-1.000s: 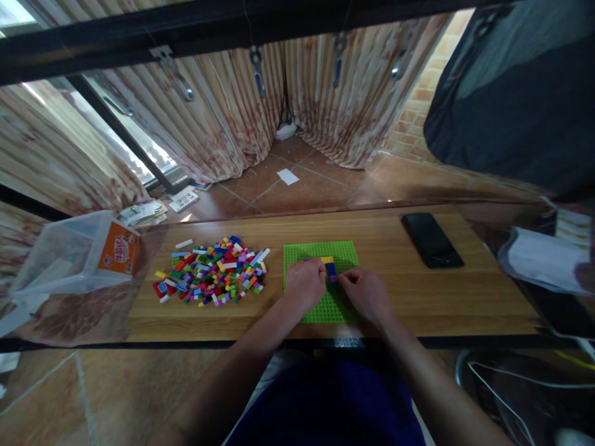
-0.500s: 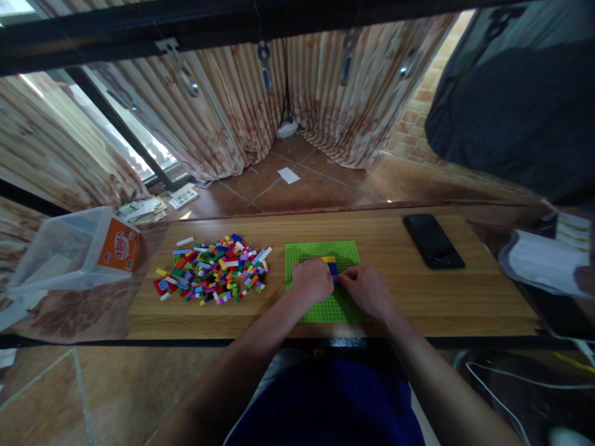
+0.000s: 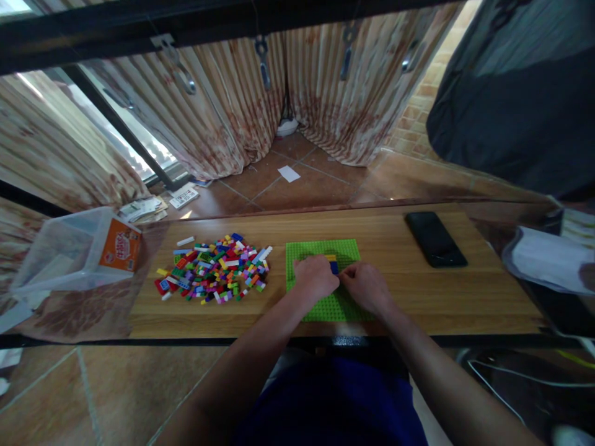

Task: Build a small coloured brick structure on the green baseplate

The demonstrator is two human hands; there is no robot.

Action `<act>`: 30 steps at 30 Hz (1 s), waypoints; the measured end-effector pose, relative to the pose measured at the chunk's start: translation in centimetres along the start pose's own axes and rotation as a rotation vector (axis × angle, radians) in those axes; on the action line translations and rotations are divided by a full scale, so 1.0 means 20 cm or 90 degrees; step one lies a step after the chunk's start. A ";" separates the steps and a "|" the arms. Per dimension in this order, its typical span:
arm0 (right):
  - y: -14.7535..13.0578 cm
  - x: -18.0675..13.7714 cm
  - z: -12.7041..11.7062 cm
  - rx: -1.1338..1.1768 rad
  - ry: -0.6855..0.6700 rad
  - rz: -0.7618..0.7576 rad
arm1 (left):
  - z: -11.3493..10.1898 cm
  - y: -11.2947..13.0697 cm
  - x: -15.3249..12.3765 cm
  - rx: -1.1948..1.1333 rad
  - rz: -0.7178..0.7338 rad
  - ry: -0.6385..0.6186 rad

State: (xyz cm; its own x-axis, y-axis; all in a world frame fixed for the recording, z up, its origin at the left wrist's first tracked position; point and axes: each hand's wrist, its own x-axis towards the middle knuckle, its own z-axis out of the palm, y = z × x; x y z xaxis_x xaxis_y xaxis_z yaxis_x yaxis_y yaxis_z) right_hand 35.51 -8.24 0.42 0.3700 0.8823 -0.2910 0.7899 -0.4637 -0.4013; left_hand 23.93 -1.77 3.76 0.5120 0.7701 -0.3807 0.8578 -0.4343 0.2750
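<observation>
A green studded baseplate (image 3: 341,310) lies on the wooden board in front of me. On it sit a blue brick (image 3: 333,267) and a yellow brick (image 3: 330,257), both partly covered by my left hand (image 3: 316,275). That hand is closed, its knuckles up and its fingers curled down over the bricks; whatever is under the fingertips is hidden. My right hand (image 3: 365,286) comes in from the right with thumb and forefinger pinched together, close beside the blue brick and the left hand. Anything in the pinch is too small to make out.
Left of the baseplate lies a pile of loose colored bricks (image 3: 218,272). Beyond it stands a clear plastic box (image 3: 69,254) with an orange label. A black phone (image 3: 434,238) rests on the board (image 3: 395,235) at the right. Papers (image 3: 548,260) lie past the right end.
My left hand has shifted slightly right and covers more of the bricks. A purple-blue piece seen between the hands earlier is now hidden. The right hand stays pinched in nearly the same place.
</observation>
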 end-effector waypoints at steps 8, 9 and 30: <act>-0.02 0.00 0.01 0.023 0.027 0.015 | 0.02 0.01 0.00 0.003 -0.002 0.027; -0.01 0.00 0.01 0.032 0.033 0.006 | 0.02 0.00 0.00 0.003 0.003 0.025; -0.15 0.16 -0.03 0.440 0.377 -0.149 | 0.30 -0.58 -0.49 -0.376 0.197 0.254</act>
State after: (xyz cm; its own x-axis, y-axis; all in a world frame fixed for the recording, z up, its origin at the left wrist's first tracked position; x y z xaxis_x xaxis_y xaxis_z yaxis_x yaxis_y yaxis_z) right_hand 34.64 -3.93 1.32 0.5774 0.7687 0.2752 0.4804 -0.0473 -0.8758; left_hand 9.31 -7.01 -0.96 0.5726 0.8130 0.1054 0.4539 -0.4215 0.7850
